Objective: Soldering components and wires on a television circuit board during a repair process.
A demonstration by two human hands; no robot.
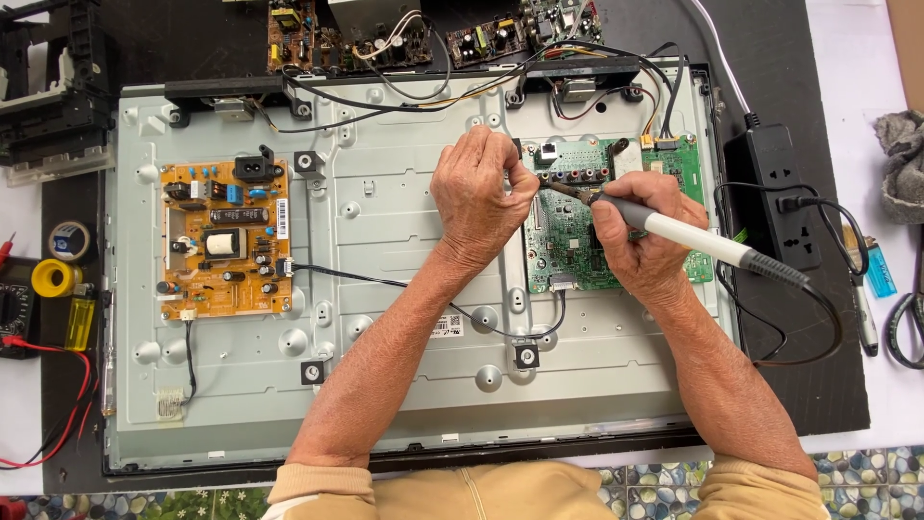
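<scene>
Gripping a soldering iron (674, 234) like a pen, the right hand (643, 246) is clamped on its barrel, tip pointing to ten o'clock onto the green circuit board (568, 252). The left hand (478, 197), fingers curled together, rests at the board's nine o'clock edge. At three o'clock lies a black power strip (775, 197); at nine o'clock, an orange power board (226, 239) on the metal television back panel (404, 318).

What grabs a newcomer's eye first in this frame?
Dead centre, two bare hands meet over the green circuit board: the right hand holds a white-and-grey soldering iron tip-down on the board, while the left hand pinches something too small to tell beside the tip. Next comes the orange power board at the left of the pale metal back panel. A black power strip lies at the right.
</scene>
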